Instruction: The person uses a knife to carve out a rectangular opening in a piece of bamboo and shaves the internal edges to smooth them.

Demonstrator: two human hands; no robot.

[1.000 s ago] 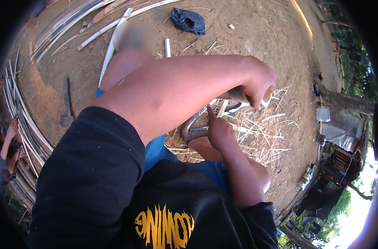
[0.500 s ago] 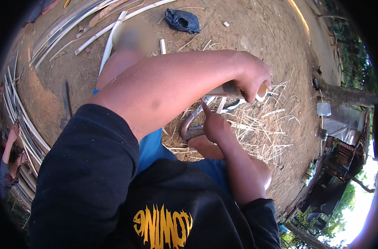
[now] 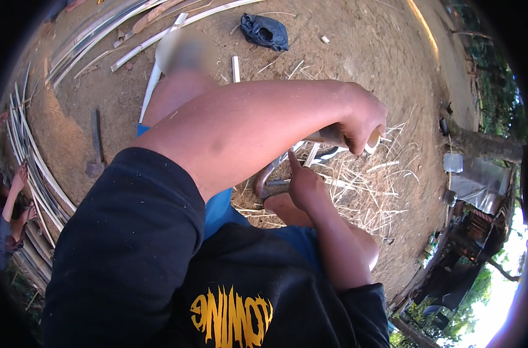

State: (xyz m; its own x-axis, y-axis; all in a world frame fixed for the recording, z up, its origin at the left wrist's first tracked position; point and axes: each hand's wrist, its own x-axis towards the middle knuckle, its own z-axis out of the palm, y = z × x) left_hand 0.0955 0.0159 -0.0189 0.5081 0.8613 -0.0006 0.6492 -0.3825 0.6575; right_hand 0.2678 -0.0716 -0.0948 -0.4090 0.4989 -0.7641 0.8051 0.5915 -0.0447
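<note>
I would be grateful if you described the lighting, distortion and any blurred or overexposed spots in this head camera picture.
Head view: hard sunlight on the dirt ground; a strong fisheye bend with a black rim; the bamboo strips curve near the left edge; sky at lower right is blown out white; one oval patch above the knee is blurred; the left hand and right hand are sharp, the left forearm casting shade beneath.

Curved blade (image 3: 263, 182) dull metal; handle (image 3: 333, 135) smooth wood.
</note>
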